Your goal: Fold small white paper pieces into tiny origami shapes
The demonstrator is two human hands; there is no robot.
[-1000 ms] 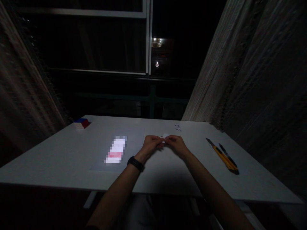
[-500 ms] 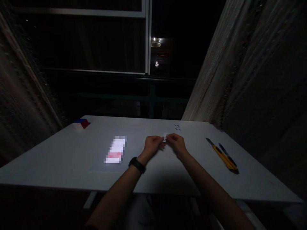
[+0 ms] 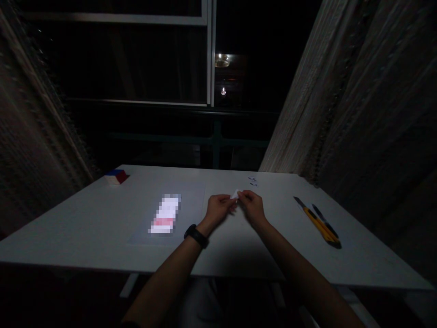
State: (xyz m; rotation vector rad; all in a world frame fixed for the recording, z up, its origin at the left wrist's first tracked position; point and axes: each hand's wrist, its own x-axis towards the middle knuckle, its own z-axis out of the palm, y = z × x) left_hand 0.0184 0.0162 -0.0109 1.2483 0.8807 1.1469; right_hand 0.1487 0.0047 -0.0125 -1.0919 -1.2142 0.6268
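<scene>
Dim light falls on a white table (image 3: 85, 228) set before a dark window (image 3: 210, 52), with pale curtains hanging at the left (image 3: 30, 136) and the right (image 3: 358, 91). Both of the person's forearms reach in from the bottom edge and meet near the middle of the tabletop, a little toward its far side.

The left hand (image 3: 218, 207), with a black wristwatch (image 3: 195, 235) on its wrist, is curled with thumb and fingertips pinched together. The right hand (image 3: 252, 206) faces it in the same closed pinch, and the two nearly touch. Between their fingertips is a small scrap of white paper (image 3: 235, 193), held by both hands just above the table; it looks folded or creased, though the picture is too dark to be sure.

Left of the hands lies a thin pale sheet (image 3: 191, 200), and on it a white and red item (image 3: 165, 214) that is blurred out. At the far left corner sits a red, white and blue cube (image 3: 115, 176), well apart from everything else. To the right, near the table's edge, a yellow utility knife (image 3: 316, 223) lies beside a dark pen (image 3: 326, 222), the two almost parallel. A few tiny dark bits (image 3: 252, 181) rest near the far edge, just beyond the hands
</scene>
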